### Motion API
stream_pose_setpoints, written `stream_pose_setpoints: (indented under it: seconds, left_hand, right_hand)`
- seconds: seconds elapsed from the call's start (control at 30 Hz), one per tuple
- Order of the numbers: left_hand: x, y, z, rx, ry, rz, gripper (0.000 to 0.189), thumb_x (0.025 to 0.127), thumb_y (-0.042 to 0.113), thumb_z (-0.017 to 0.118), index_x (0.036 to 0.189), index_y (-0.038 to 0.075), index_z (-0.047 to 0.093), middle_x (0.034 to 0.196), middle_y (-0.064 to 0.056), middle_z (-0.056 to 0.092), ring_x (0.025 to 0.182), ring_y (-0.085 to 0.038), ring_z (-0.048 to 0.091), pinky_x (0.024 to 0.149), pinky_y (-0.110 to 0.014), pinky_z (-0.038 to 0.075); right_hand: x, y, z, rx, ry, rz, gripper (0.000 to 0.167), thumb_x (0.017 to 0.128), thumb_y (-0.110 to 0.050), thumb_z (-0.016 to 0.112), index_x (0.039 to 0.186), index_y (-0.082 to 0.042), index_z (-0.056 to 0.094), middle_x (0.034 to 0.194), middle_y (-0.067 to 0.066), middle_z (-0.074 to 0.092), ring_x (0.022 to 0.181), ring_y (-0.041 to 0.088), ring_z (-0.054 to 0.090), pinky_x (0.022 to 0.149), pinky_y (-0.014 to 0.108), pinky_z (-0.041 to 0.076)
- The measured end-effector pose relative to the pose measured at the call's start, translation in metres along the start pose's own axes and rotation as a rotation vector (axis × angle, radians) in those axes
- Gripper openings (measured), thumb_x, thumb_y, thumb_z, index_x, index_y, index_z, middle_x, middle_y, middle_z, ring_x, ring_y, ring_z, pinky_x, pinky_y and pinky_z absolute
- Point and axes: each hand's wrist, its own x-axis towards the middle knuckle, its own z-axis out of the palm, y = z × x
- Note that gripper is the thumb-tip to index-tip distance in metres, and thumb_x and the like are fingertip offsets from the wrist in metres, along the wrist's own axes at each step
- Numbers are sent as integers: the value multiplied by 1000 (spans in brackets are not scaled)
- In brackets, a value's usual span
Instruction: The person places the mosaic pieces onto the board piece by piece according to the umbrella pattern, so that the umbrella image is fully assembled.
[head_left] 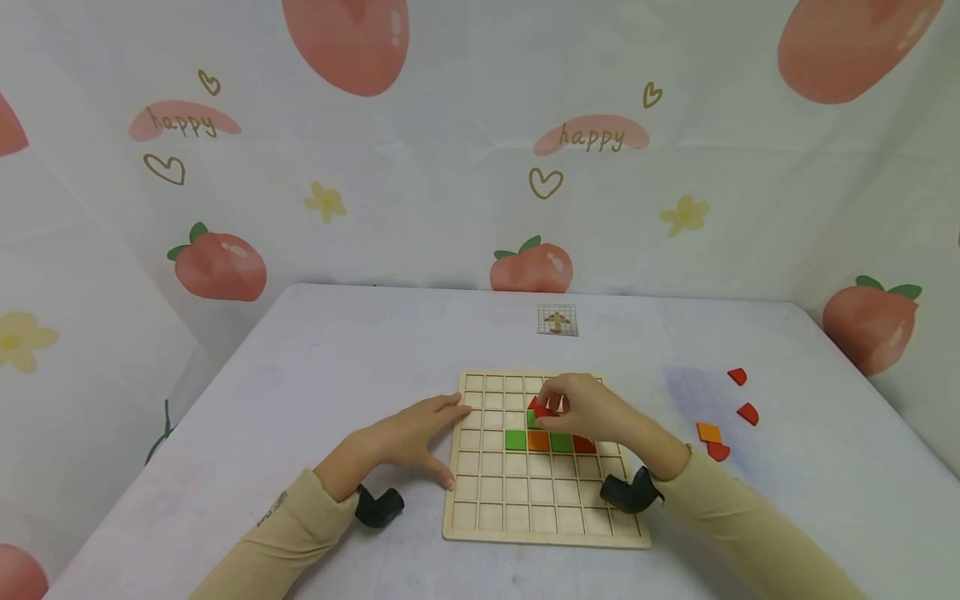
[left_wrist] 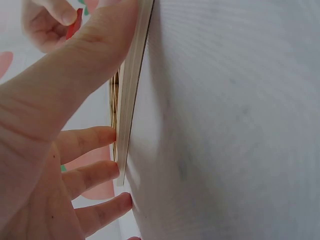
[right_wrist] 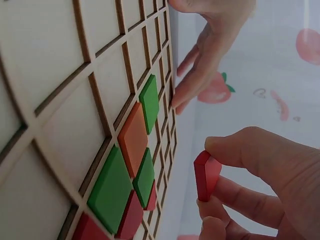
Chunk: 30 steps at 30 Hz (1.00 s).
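My right hand [head_left: 585, 408] pinches a small red wooden tile [right_wrist: 207, 175] between thumb and fingertips, raised over the wooden grid board [head_left: 480, 517]. Set in the board's cells are a green square [head_left: 515, 440], an orange square [head_left: 538, 441], another green square [head_left: 561, 443] and a red tile [head_left: 585, 446] in one row. One more green square [head_left: 531, 420] lies above the orange one, partly covered by the right hand. My left hand [head_left: 408, 433] spreads along the board's left edge, its fingertips and thumb touching the rim.
Right of the board lie an orange square [head_left: 708, 432] and rounded red tiles, one [head_left: 718, 452] against it, two others [head_left: 747, 413] farther back. Behind the board is a small card [head_left: 557, 320] with a gridded, coloured picture. A printed cloth [head_left: 435, 167] hangs behind the table.
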Motion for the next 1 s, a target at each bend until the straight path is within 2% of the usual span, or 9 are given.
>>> stream_pose_setpoints:
  seconds: [0.2, 0.63, 1.0]
  left_hand:
    - [0, 0, 0, -5, -4, -4, 99, 65, 42, 82, 143, 4, 35, 153, -19, 24, 141, -36, 25, 114, -50, 27]
    - [0, 0, -1, -4, -9, -11, 98, 66, 43, 82, 143, 5, 34, 153, -18, 24, 141, -36, 26, 114, -51, 27]
    - [1, -1, 0, -14, -4, -3, 99, 65, 42, 82, 143, 5, 34, 153, -19, 24, 141, -36, 26, 114, -51, 27]
  right_hand:
    - [11, -5, 6, 14, 9, 25, 13, 81, -21, 71, 85, -10, 65, 72, -2, 59, 65, 9, 48, 56, 19, 41]
    - [29, -14, 18, -34, 6, 123, 18, 80, -26, 73, 85, -12, 63, 73, -1, 59, 66, 11, 49, 58, 22, 42]
    - [40, -21, 26, -88, 8, 199, 19, 77, -29, 75, 82, -13, 64, 74, -1, 61, 62, 12, 49, 52, 22, 39]
